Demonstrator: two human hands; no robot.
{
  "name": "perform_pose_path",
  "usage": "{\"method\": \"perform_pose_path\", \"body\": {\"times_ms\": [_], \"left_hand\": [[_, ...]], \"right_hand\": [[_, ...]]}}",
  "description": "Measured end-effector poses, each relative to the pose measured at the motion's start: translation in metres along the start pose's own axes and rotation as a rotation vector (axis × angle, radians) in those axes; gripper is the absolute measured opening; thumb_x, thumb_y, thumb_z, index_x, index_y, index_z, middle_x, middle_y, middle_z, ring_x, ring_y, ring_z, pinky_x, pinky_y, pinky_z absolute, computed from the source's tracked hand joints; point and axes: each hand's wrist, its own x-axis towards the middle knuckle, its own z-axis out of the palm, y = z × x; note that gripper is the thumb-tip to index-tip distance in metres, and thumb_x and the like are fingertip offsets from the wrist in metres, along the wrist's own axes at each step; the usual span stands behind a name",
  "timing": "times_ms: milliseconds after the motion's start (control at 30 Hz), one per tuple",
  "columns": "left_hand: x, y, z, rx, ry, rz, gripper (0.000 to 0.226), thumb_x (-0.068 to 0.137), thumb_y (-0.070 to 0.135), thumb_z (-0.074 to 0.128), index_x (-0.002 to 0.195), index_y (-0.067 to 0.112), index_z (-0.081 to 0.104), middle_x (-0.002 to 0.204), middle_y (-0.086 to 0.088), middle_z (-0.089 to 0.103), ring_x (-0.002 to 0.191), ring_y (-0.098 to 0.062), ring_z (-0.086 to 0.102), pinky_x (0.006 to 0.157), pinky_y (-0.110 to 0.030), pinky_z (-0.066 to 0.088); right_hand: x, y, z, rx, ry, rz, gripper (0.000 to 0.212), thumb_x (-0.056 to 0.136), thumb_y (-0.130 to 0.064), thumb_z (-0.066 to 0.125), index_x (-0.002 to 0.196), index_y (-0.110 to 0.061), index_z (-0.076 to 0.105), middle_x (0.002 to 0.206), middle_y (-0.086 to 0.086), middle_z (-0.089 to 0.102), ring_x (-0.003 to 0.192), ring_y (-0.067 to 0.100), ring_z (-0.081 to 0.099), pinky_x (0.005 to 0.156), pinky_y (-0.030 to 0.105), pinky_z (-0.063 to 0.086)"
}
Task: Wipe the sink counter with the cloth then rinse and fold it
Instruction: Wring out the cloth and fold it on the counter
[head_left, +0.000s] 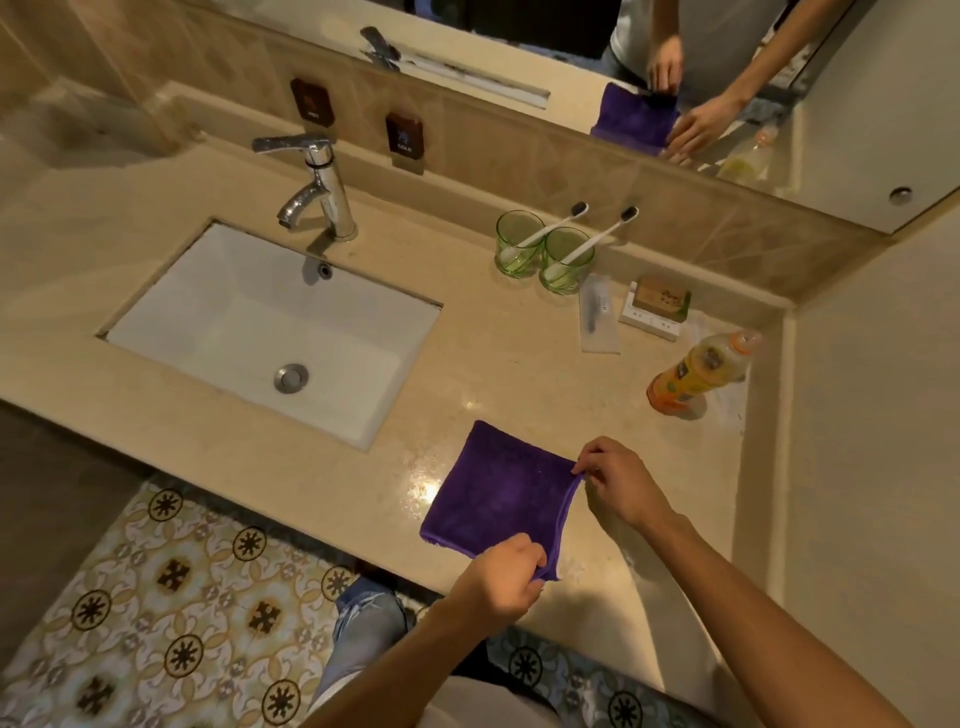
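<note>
A purple cloth (501, 499) lies folded into a rough square on the beige sink counter (519, 364), right of the white basin (260, 322). My left hand (501, 577) pinches the cloth's near right corner. My right hand (618, 483) pinches its far right corner. Both hands hold the same right-hand edge, slightly lifted off the counter. The rest of the cloth rests flat. The counter around it glistens with wet spots.
A chrome faucet (317, 192) stands behind the basin. Two green glasses with toothbrushes (543, 254), a wrapped packet (600, 314), a small box (660, 306) and an orange drink bottle (698, 374) sit at the counter's back right. A mirror (675, 62) runs above; a wall closes the right side.
</note>
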Motion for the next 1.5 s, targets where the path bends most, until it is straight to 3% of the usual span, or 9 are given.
{"method": "perform_pose_path", "body": {"times_ms": [100,200,300,367,467,600,800,1100,1500], "left_hand": [[0.001,-0.011,-0.006,-0.074,-0.049,-0.046,0.037,0.1,0.036,0.052,0.104,0.004,0.07,0.095,-0.013,0.068,0.081,-0.016,0.054,0.071,-0.025,0.038],[0.003,-0.022,-0.027,-0.133,0.087,-0.147,0.031,0.102,0.031,0.043,0.101,0.013,0.068,0.091,-0.007,0.071,0.082,-0.022,0.065,0.075,-0.035,0.05],[0.007,-0.033,-0.046,0.036,0.335,-0.229,0.028,0.106,0.029,0.037,0.109,0.019,0.063,0.105,0.002,0.066,0.093,-0.015,0.061,0.082,-0.03,0.048],[0.013,-0.04,-0.049,0.114,0.427,-0.171,0.036,0.105,0.032,0.035,0.123,0.018,0.064,0.124,0.002,0.063,0.11,-0.015,0.059,0.094,-0.029,0.048],[0.029,-0.053,-0.046,0.326,0.413,-0.073,0.049,0.101,0.037,0.036,0.134,0.017,0.065,0.144,-0.002,0.06,0.129,-0.023,0.059,0.108,-0.037,0.048],[0.041,-0.065,-0.043,0.495,0.336,-0.005,0.05,0.1,0.03,0.037,0.141,0.011,0.06,0.148,-0.006,0.058,0.14,-0.025,0.052,0.113,-0.044,0.042],[0.038,-0.084,-0.037,0.572,0.335,-0.019,0.051,0.106,0.033,0.034,0.152,0.016,0.045,0.16,-0.002,0.043,0.149,-0.02,0.04,0.118,-0.049,0.038],[0.036,-0.093,-0.037,0.529,0.339,-0.034,0.052,0.105,0.037,0.035,0.152,0.017,0.045,0.16,-0.001,0.041,0.151,-0.019,0.033,0.121,-0.054,0.03],[0.041,-0.147,-0.092,0.597,0.407,-0.082,0.056,0.105,0.039,0.027,0.154,0.015,0.04,0.164,-0.003,0.034,0.152,-0.023,0.032,0.119,-0.065,0.025]], "right_hand": [[-0.003,0.0,0.0,0.026,-0.006,0.054,0.029,0.094,0.001,0.058,0.103,-0.017,0.079,0.117,0.004,0.061,0.108,0.021,0.057,0.088,0.024,0.042],[-0.007,-0.006,-0.001,0.083,0.071,0.109,0.026,0.096,-0.003,0.055,0.102,-0.015,0.077,0.114,0.002,0.062,0.109,0.021,0.056,0.086,0.022,0.037],[-0.018,-0.025,0.001,0.101,0.163,0.13,0.028,0.096,-0.005,0.05,0.107,-0.015,0.074,0.116,0.001,0.064,0.109,0.019,0.055,0.088,0.024,0.041],[-0.024,-0.049,0.009,0.162,0.22,0.148,0.032,0.096,-0.005,0.048,0.118,-0.013,0.07,0.123,0.002,0.063,0.115,0.018,0.053,0.101,0.026,0.043],[-0.027,-0.089,0.035,0.239,0.234,0.191,0.041,0.104,-0.014,0.043,0.143,-0.009,0.054,0.149,0.003,0.048,0.141,0.019,0.04,0.117,0.018,0.016],[-0.015,-0.116,0.084,0.268,0.275,0.322,0.07,0.098,-0.042,0.011,0.155,-0.011,0.036,0.164,0.005,0.029,0.153,0.02,0.023,0.125,0.032,0.006],[-0.014,-0.115,0.124,0.103,0.402,0.378,0.055,0.103,-0.034,0.042,0.157,-0.023,0.035,0.165,0.007,0.03,0.153,0.027,0.028,0.123,0.05,0.024],[-0.016,-0.111,0.132,-0.052,0.35,0.404,0.055,0.105,-0.047,0.03,0.158,-0.03,0.032,0.167,0.003,0.024,0.155,0.026,0.019,0.12,0.054,0.026],[0.057,-0.15,0.125,-0.119,0.349,0.3,0.058,0.104,-0.046,0.038,0.158,-0.03,0.03,0.169,0.004,0.019,0.157,0.025,0.013,0.12,0.055,0.023]]}}
